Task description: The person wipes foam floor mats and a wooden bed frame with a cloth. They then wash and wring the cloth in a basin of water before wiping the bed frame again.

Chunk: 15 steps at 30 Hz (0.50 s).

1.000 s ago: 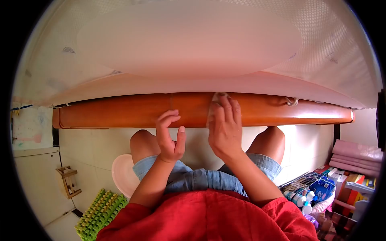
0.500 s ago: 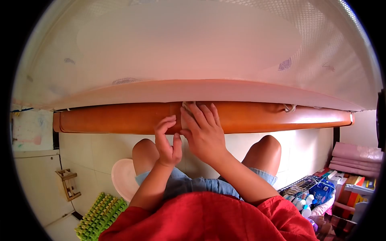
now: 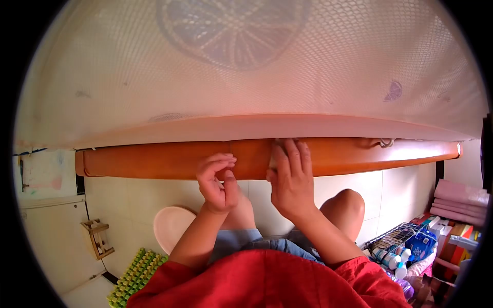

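Observation:
A long orange-brown leather-look bed rail [image 3: 349, 156] runs across in front of me. My right hand [image 3: 294, 177] presses down on it right of the middle, fingers close together over a pale cloth [image 3: 273, 156]. Only a narrow edge of the cloth shows; the palm and fingers cover the rest. Left of it, my left hand [image 3: 218, 182] hovers at the rail's near edge with its fingers loosely bent and the thumb apart. Nothing is visible in that hand. Behind the rail hangs a pale mesh net [image 3: 328, 77] with fruit-slice prints.
A pink basin [image 3: 172, 226] stands on the tiled floor at left, near a small wooden rack [image 3: 97, 238] and a green-yellow woven item [image 3: 134, 277]. To the right are a wire basket [image 3: 395, 236], bottles [image 3: 387, 258] and folded pink cloth [image 3: 462, 197]. A looped cord [image 3: 386, 142] lies on the rail.
My right hand has slid to the right along the rail with the cloth. The left hand stays near its place, slightly more curled. The view has shifted, showing more of the net.

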Available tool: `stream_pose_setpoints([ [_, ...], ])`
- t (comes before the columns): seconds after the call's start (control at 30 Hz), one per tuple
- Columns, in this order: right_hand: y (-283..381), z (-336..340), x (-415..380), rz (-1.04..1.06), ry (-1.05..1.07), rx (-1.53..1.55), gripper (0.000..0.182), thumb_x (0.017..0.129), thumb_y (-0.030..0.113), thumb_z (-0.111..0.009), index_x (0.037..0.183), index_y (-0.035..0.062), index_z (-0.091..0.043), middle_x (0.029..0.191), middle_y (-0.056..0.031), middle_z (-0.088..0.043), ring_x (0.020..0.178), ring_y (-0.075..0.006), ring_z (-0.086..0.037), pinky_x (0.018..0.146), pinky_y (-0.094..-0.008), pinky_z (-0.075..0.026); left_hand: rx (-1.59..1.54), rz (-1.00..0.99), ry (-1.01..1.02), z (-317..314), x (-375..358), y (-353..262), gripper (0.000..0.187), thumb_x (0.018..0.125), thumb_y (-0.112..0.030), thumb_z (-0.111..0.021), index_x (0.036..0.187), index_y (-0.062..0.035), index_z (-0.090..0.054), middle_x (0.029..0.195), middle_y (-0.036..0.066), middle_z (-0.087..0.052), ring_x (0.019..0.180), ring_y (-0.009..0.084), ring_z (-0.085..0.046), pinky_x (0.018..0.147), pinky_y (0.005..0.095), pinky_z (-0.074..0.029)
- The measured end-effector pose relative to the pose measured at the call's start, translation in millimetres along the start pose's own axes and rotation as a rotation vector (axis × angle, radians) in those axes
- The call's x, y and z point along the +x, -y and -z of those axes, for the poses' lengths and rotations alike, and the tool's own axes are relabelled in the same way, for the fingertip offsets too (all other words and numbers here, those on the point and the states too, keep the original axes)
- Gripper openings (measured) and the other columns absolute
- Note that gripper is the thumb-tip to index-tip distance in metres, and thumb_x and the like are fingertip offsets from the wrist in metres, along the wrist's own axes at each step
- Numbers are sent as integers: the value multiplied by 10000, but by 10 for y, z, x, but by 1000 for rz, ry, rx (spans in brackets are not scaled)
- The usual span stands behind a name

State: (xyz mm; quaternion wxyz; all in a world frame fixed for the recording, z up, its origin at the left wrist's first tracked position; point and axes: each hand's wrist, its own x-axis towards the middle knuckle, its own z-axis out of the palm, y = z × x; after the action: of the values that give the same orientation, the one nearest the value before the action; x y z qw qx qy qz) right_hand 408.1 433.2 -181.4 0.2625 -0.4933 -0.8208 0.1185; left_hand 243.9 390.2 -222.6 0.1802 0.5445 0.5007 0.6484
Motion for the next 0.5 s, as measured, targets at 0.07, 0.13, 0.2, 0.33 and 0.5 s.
stream_pose_setpoints([
  [0.07, 55, -136, -7, 154, -9, 79, 492, 780, 115, -568, 1238, -53, -500, 1334, -224, -442, 1228, -403, -411, 1072, -491, -313, 70, -198, 5, -59, 101, 20, 325, 815, 43, -428, 1136, 3, -401, 1105, 206, -512, 897, 238, -551, 871, 376, -465],
  [0.13, 206, -232, 35, 188, -9, 113, 466, 781, 112, -553, 1216, -51, -523, 1326, -215, -456, 1232, -388, -422, 1073, -485, -318, 28, -193, -14, -66, 131, 32, 317, 821, 27, -440, 1135, -3, -402, 1107, 203, -513, 903, 237, -550, 863, 374, -465],
  [0.2, 306, -302, 75, 219, -10, 146, 442, 781, 110, -539, 1194, -49, -545, 1318, -206, -470, 1237, -373, -432, 1075, -479, -323, 1, -181, -32, -52, 145, 22, 304, 833, -9, -456, 1132, -18, -406, 1108, 195, -517, 912, 232, -545, 845, 357, -458],
  [0.33, 311, -314, 83, 290, -18, 105, 422, 803, 131, -528, 1192, -26, -570, 1312, -162, -498, 1248, -327, -452, 1088, -487, -304, -42, -154, 25, 2, 168, 19, 311, 826, -7, -450, 1133, -14, -405, 1099, 193, -521, 908, 227, -541, 840, 345, -452],
  [0.5, 159, -173, -59, 182, -31, 18, 426, 808, 139, -562, 1217, 21, -577, 1303, -127, -522, 1250, -303, -465, 1093, -509, -277, -95, -157, 69, 46, 159, 62, 291, 829, 35, -462, 1115, 18, -414, 1108, 217, -506, 954, 252, -553, 871, 361, -474],
])
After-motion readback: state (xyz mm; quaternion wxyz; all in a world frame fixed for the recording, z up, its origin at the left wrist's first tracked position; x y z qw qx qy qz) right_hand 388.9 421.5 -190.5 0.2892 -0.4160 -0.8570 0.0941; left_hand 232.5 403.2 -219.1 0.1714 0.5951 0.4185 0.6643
